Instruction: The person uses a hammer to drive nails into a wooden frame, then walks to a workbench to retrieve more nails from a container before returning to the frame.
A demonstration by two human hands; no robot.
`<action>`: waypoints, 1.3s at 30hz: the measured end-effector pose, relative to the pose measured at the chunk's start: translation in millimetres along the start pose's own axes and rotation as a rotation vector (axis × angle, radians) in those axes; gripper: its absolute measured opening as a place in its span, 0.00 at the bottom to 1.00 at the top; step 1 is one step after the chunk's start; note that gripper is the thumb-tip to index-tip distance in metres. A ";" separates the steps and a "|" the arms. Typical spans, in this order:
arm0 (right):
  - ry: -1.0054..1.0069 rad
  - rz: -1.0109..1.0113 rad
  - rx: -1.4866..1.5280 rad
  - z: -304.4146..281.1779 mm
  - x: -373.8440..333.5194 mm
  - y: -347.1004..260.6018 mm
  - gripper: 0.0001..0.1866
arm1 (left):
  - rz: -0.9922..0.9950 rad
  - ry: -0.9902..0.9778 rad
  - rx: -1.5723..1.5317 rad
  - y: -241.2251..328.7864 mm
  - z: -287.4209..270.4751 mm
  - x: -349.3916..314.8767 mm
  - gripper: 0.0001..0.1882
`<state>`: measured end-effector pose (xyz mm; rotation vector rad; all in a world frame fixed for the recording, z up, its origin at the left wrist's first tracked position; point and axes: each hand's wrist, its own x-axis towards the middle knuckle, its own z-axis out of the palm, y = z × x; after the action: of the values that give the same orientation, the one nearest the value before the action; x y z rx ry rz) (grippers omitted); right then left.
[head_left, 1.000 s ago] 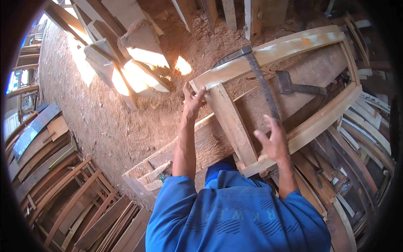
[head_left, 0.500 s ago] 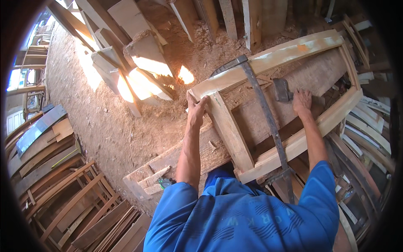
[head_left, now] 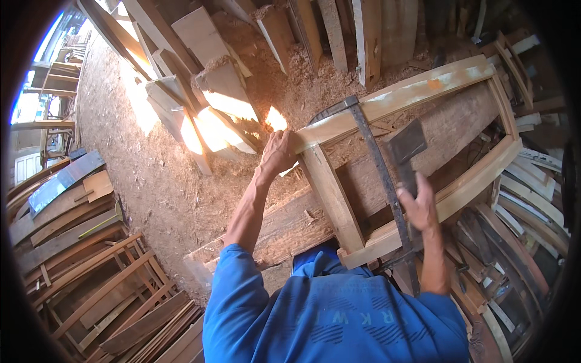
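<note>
A curved wooden frame [head_left: 336,199] lies over a wide plank [head_left: 290,224] in front of me. Around the frame's far left corner my left hand [head_left: 278,154] is closed. A dark metal bar clamp [head_left: 381,160] spans the frame from its far rail to its near rail. Just right of the clamp, my right hand [head_left: 419,202] grips a hatchet by its handle. The dark hatchet head [head_left: 408,143] points away from me, above the plank inside the frame. The hand partly hides the handle.
Wood shavings cover the ground [head_left: 163,181]. Upright boards [head_left: 368,42] and sunlit timber offcuts [head_left: 224,88] stand at the far side. Stacked curved wooden pieces [head_left: 109,284] lie at the left, with more scrap wood [head_left: 526,206] at the right.
My right hand has drawn the hatchet nearer to me and turned it, so its handle now points toward me. My left hand has shifted its hold at the frame corner.
</note>
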<state>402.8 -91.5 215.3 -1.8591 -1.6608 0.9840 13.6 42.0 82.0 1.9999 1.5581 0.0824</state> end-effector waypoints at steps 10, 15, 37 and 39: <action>-0.280 -0.037 -0.338 134.0 19.3 -51.7 0.21 | 0.018 0.011 -0.026 0.3 -6.9 -1.3 0.39; -0.259 -0.106 -0.480 138.5 29.8 -52.1 0.14 | 0.071 0.087 -0.006 -6.0 -8.4 0.3 0.42; -0.276 -0.004 -0.203 148.8 -0.8 -21.3 0.19 | -0.004 -0.063 0.042 -13.5 5.0 28.8 0.42; -0.226 0.013 -0.182 146.1 -14.9 -15.3 0.19 | -0.162 -0.217 -0.003 12.4 -15.0 30.6 0.37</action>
<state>281.7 -121.4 136.2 -1.9346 -1.9299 1.1162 27.9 74.1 91.1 1.8062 1.5693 -0.1904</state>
